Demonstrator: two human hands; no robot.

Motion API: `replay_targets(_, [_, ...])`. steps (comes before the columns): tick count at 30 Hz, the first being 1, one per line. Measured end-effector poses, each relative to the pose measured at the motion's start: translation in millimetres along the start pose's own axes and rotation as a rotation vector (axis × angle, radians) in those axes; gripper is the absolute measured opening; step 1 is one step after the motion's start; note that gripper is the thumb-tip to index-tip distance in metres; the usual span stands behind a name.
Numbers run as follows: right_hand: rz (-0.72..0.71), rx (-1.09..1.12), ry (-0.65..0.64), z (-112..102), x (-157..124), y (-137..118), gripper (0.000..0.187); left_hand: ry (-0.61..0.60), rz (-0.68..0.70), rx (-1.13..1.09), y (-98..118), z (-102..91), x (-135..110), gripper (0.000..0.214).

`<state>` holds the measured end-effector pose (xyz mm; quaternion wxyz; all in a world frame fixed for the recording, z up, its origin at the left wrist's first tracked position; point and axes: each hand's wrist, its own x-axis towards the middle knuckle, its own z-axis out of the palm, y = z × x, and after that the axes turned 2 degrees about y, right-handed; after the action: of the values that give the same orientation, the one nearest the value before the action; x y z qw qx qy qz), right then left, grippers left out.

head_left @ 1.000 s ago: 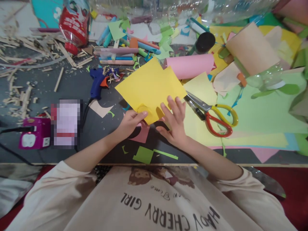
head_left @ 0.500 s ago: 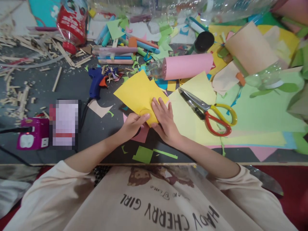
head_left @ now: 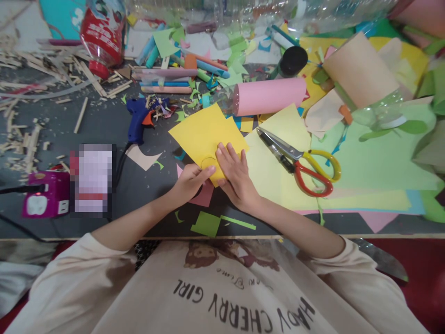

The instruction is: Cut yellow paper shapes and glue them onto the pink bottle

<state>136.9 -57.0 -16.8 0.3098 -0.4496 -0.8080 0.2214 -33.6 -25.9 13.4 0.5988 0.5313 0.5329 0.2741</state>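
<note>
A sheet of yellow paper is between my hands, with a small circle drawn near its lower edge. My left hand grips that edge, its thumb lying on top beside the circle and its fingers underneath. Across the paper's lower right part lies my right hand, fingers stretched out flat. Scissors with one red and one yellow handle rest to the right, over pale yellow paper, with a black pen along their blades. Below my hands are green paper scraps and a pink piece.
On the left are a blue glue gun, a pixelated rectangular object and a purple power adapter. Wooden sticks litter the far left. A pink-wrapped bottle, markers and a red-labelled bottle lie behind.
The yellow paper has turned slightly clockwise, its far corner shifting right. Both hands stay on it, the left still pinching its edge and the right still flat.
</note>
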Motion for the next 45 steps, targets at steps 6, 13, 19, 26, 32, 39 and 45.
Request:
replay_targets(6, [0.015, 0.04, -0.051, -1.5, -0.1, 1.5, 0.063, 0.005, 0.022, -0.047, -1.7, -0.7, -0.7, 0.044])
replay_targets(13, [-0.002, 0.088, -0.039, -1.9, -1.3, -1.3, 0.064, -0.029, 0.037, -0.075, 5.6, 0.9, -1.6, 0.054])
replay_targets(19, [0.0, 0.132, -0.061, -1.0, -3.0, -1.8, 0.066, -0.039, 0.027, -0.043, 5.2, 1.7, -1.2, 0.057])
replay_targets(26, [0.001, 0.222, -0.074, -1.2, -4.2, 0.6, 0.067, -0.021, 0.014, -0.029, 2.1, 0.8, -1.3, 0.055])
replay_targets(32, [0.059, 0.245, -0.016, -5.1, -2.5, -2.7, 0.057, -0.027, 0.06, -0.001, -1.7, 2.5, -2.9, 0.047])
replay_targets(39, [0.187, 0.308, 0.187, -4.1, -1.9, -8.3, 0.034, -0.084, 0.11, 0.076, -1.8, 8.6, -6.7, 0.043])
replay_targets(45, [0.268, 0.448, 0.281, -2.2, -2.0, -14.6, 0.025, -0.105, 0.159, 0.098, 3.0, 9.7, -5.3, 0.049])
